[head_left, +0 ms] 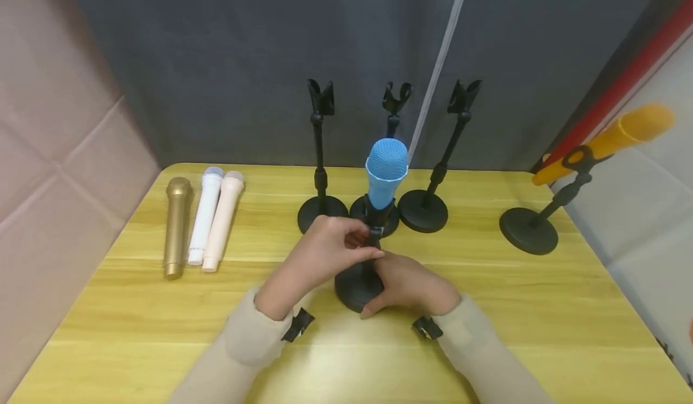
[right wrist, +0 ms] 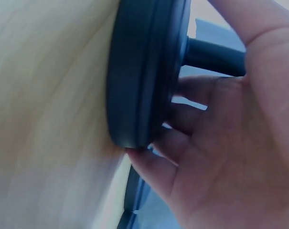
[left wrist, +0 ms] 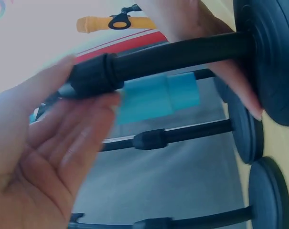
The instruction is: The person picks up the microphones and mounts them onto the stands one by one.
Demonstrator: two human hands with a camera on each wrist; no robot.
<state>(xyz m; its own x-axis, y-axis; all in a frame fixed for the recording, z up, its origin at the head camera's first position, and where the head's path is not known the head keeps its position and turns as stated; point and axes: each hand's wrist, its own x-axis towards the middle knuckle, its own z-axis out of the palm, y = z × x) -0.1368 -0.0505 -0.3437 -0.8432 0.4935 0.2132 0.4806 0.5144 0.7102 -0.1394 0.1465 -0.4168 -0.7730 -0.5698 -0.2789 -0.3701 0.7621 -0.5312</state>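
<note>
A blue microphone [head_left: 385, 172] sits head up in the clip of the nearest black microphone stand [head_left: 354, 290]. My left hand [head_left: 325, 249] pinches that stand's pole below the clip; in the left wrist view, thumb and fingers close round the pole's collar [left wrist: 94, 75]. Lower down, my right hand [head_left: 414, 282] holds the round base, its thumb at the front edge. The right wrist view has the fingers curled behind the base [right wrist: 142, 76], which rests on the wooden table [right wrist: 48, 95]. Part of the pole is hidden behind my left hand in the head view.
Behind stand three black stands with bare clips: one left [head_left: 322, 175], one middle [head_left: 397, 100], one right [head_left: 441, 169]. An orange microphone [head_left: 612, 139] lies tilted in a stand at the right. Gold [head_left: 177, 226], white [head_left: 206, 214] and pale pink [head_left: 224, 220] microphones lie at the left.
</note>
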